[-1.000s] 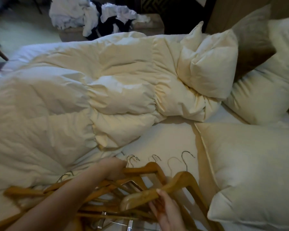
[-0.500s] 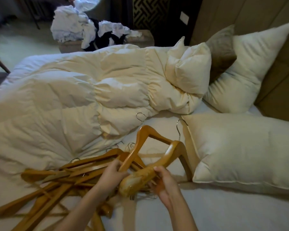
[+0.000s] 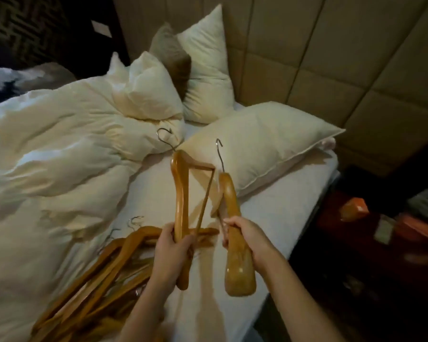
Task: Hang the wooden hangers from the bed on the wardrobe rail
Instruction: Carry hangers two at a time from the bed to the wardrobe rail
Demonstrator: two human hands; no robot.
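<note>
My left hand (image 3: 171, 253) grips one wooden hanger (image 3: 181, 193) by its arm, held upright above the bed, metal hook pointing up and left. My right hand (image 3: 247, 236) grips a second wooden hanger (image 3: 235, 255) by its broad shoulder, seen edge-on, hook up. A pile of several more wooden hangers (image 3: 101, 275) lies on the white sheet (image 3: 156, 193) at the lower left. No wardrobe rail shows in this view.
A crumpled white duvet (image 3: 59, 156) covers the left of the bed. Pillows (image 3: 257, 141) lean by the padded headboard (image 3: 331, 58). The mattress edge runs down the right; beyond it is a dark floor with a reddish item (image 3: 353, 208).
Both hands have lifted their hangers off the pile and drawn them apart, now upright. The view has swung right towards the headboard and bed edge.
</note>
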